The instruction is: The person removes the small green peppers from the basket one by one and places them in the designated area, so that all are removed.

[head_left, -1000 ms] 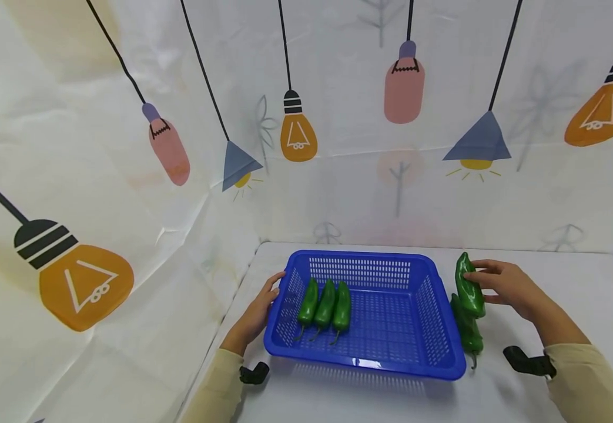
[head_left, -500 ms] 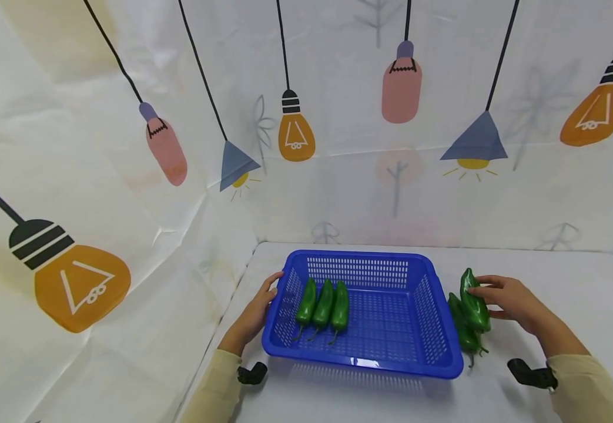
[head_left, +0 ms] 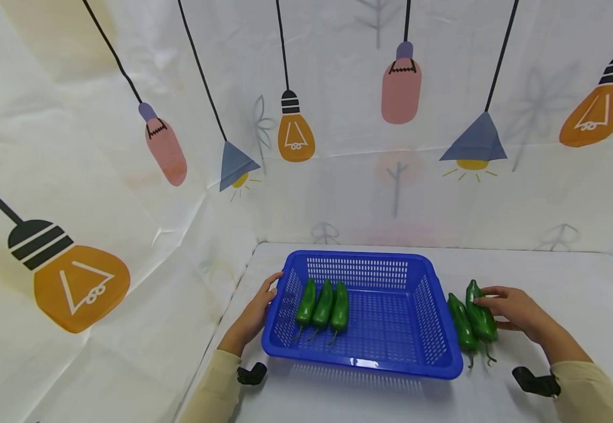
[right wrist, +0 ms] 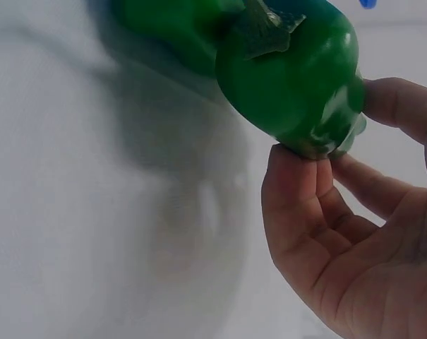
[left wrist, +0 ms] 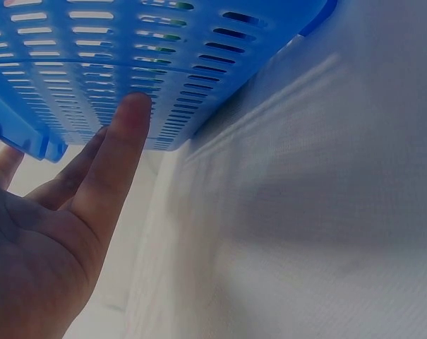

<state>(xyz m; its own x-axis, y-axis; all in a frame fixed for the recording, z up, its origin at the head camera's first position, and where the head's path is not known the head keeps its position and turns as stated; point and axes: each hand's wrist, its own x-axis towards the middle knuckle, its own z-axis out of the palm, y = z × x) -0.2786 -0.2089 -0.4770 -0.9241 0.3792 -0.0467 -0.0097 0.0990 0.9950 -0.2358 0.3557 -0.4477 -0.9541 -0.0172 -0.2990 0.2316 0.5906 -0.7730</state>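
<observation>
A glossy green chili pepper (head_left: 481, 317) is pinched between the thumb and fingers of my right hand (head_left: 518, 311). In the right wrist view the stem end of this held pepper (right wrist: 291, 85) points toward the camera. Close beside it, to the left, lies another green pepper (head_left: 462, 326), next to the basket's right wall. My left hand (head_left: 253, 314) is at the left side of the blue plastic basket (head_left: 361, 363). In the left wrist view, extended fingers (left wrist: 118, 155) of that hand touch the basket's slotted outer wall.
Inside the basket, on its left half, three green peppers (head_left: 323, 305) lie side by side with stems toward me. A white table (head_left: 539, 267) carries everything. Behind it hangs a pale sheet (head_left: 348, 194) printed with lamps, and it also runs along the left.
My right hand has lowered the pepper toward me and slightly right, from over the other pepper to beside it. My left hand and the basket have stayed in place.
</observation>
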